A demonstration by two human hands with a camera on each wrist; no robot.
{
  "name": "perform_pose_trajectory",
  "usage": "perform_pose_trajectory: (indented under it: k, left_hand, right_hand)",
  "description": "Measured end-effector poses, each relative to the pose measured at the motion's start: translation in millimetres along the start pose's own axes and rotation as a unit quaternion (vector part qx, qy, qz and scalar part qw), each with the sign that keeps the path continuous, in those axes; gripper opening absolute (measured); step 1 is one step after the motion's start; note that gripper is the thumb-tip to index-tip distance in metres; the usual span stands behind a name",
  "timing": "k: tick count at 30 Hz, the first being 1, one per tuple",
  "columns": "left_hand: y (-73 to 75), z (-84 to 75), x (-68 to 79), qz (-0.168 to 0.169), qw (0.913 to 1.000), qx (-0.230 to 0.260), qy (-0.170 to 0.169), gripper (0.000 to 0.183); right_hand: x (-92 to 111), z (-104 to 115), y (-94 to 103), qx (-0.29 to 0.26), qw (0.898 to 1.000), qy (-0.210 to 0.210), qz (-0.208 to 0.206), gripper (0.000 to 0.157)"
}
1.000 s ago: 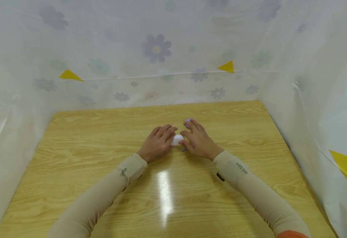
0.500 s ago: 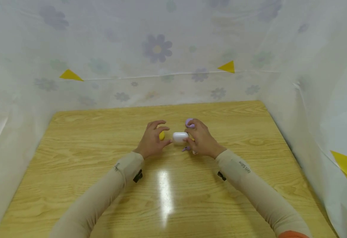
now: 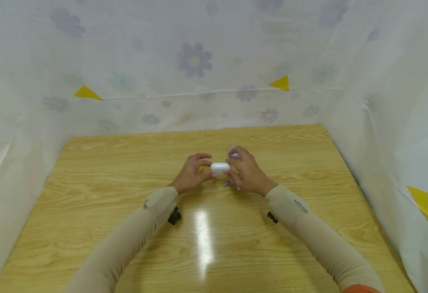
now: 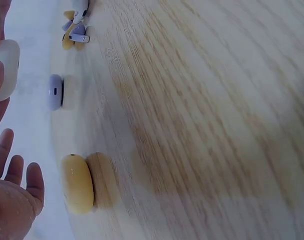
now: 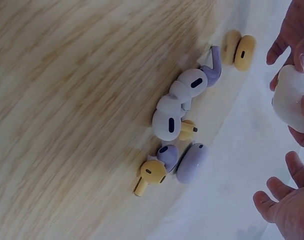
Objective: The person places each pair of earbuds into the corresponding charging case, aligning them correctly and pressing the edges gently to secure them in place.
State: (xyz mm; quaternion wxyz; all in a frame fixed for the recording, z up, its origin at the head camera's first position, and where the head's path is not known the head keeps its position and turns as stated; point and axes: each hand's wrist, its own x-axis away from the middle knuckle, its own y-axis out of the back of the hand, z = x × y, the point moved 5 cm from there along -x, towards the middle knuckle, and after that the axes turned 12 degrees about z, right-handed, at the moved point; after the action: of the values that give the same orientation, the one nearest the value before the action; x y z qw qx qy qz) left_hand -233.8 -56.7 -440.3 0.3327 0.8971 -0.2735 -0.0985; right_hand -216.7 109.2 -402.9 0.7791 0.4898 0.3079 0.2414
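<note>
A white earbud charging case point(image 3: 220, 167), its lid down, is held up over the table between both hands. My right hand point(image 3: 251, 173) pinches its right end with thumb and index finger; the other fingers spread away from it in the right wrist view. At the left end, the thumb and index finger of my left hand point(image 3: 189, 175) grip the case too. Below lie a yellow case point(image 4: 77, 184) near my left hand and a purple case point(image 5: 192, 163) beyond my right hand. Loose white earbuds point(image 5: 167, 125), purple earbuds point(image 5: 214, 69) and yellow earbuds point(image 5: 153, 171) lie clustered under my right hand.
The wood-grain table point(image 3: 126, 228) extends around the hands on all sides. White flower-print sheeting point(image 3: 133, 110) encloses its back and sides, with yellow triangles point(image 3: 279, 83) stuck on it.
My left hand drew off the white case to the left, uncovering the yellow case, then came back to the white case's left end. My right hand stays at its right end.
</note>
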Motion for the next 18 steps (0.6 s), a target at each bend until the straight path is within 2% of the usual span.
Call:
perform_pose_trajectory:
  k: [7, 18]
  left_hand:
    - [-0.4, -2.4, 0.1, -0.007, 0.9993, -0.025, -0.028, 0.023]
    - [-0.9, -7.3, 0.3, -0.011, 0.9971, -0.054, -0.053, 0.023]
  right_hand:
    - [0.5, 1.3, 0.3, 0.028, 0.999, 0.019, -0.014, 0.020]
    - [0.0, -3.7, -0.2, -0.009, 1.000, 0.009, -0.005, 0.018]
